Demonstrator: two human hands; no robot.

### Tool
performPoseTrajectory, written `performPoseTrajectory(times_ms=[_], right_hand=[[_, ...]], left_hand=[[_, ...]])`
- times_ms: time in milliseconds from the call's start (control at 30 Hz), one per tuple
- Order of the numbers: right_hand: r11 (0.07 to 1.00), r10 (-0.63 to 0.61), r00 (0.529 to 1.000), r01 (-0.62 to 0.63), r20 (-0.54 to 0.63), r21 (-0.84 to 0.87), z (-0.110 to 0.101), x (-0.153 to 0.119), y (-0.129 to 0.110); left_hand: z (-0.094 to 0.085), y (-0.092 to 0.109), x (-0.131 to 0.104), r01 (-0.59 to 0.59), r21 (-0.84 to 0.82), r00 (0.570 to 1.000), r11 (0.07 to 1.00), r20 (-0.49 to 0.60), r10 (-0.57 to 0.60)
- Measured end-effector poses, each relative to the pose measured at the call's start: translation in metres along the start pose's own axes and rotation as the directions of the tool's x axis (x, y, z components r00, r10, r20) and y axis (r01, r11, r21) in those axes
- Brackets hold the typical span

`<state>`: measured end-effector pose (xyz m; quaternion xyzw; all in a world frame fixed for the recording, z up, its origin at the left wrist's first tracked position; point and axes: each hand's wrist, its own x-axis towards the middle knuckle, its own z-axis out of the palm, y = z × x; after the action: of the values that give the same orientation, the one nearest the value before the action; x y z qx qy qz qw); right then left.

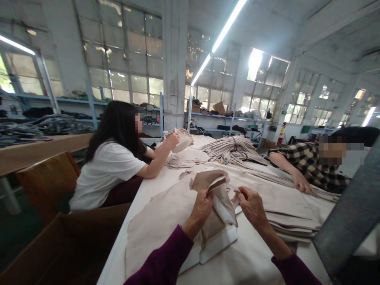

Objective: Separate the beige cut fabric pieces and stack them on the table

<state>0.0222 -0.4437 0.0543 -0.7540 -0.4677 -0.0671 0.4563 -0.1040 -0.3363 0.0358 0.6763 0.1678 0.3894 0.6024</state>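
Observation:
My left hand [202,209] is closed around a folded beige fabric piece [212,178], its upper part bunched above the fist. Part of that cloth hangs down to the right, showing a paler side. My right hand [251,204] pinches a small pale bit [236,196] at the right edge of the cloth, between thumb and fingers; whether it is a corner of the cloth or a separate scrap I cannot tell. Below both hands lie more beige pieces and a white-edged panel [219,243]. A large flat beige panel [160,221] spreads out left of my hands.
Stacked beige panels [291,221] lie to the right, a tied bundle of cut pieces [234,146] farther back. One person in a white shirt [109,170] handles fabric at left; another in a checked shirt [311,162] reaches over the right stack. A metal post [347,229] stands close at right.

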Motion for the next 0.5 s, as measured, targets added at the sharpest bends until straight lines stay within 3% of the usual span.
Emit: performPoseTrajectory(times_ms=[67,167,267,333,433,500], right_hand=[[0.999,0.009,1.000,-0.009,0.000,0.036,0.003,0.000,0.000],[0.999,-0.016,1.000,0.015,0.011,0.028,0.008,-0.006,-0.007],[0.998,-0.053,0.993,0.057,-0.107,0.040,0.012,-0.017,-0.017],[0.986,-0.159,0.973,0.165,-0.170,0.022,0.013,-0.027,-0.020],[0.929,-0.369,0.929,0.367,-0.042,-0.048,0.013,-0.041,-0.021],[0.893,-0.433,0.898,0.439,0.078,-0.099,0.014,-0.048,-0.020]], left_hand=[[-0.002,0.003,-0.001,0.002,-0.040,0.999,0.999,0.044,0.000],[-0.002,0.012,-0.008,-0.001,-0.154,0.978,0.988,0.208,0.034],[-0.002,0.022,-0.014,-0.032,-0.265,0.930,0.964,0.346,0.126],[-0.003,0.026,-0.016,-0.058,-0.260,0.908,0.964,0.388,0.159],[-0.005,0.030,-0.016,-0.095,-0.152,0.913,0.984,0.380,0.147],[-0.005,0.031,-0.018,-0.110,-0.078,0.928,0.991,0.349,0.130]])
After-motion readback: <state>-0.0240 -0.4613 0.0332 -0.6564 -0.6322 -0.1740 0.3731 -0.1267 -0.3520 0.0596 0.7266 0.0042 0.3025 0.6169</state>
